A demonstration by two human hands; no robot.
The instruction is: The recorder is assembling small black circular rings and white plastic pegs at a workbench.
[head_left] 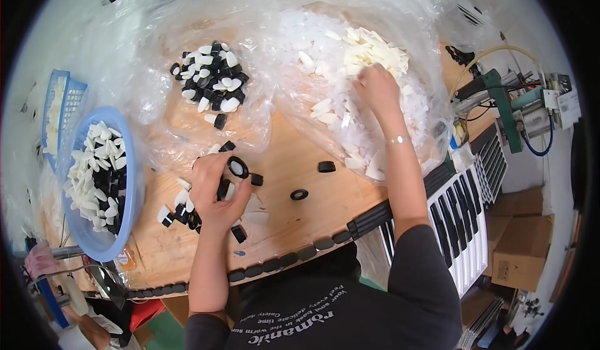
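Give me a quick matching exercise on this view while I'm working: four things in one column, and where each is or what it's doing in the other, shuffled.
Column one
1. Left hand
2. Right hand
3. Blue basin
4. Cardboard box

Column two
A. Holds loose white and black pieces
B. Brown, off the table, toward the right side of the picture
C. Holds a round black part with a pale centre between thumb and finger
D. At the near edge of a heap of cream pieces

Right pairs: 1-C, 2-D, 3-A, 4-B
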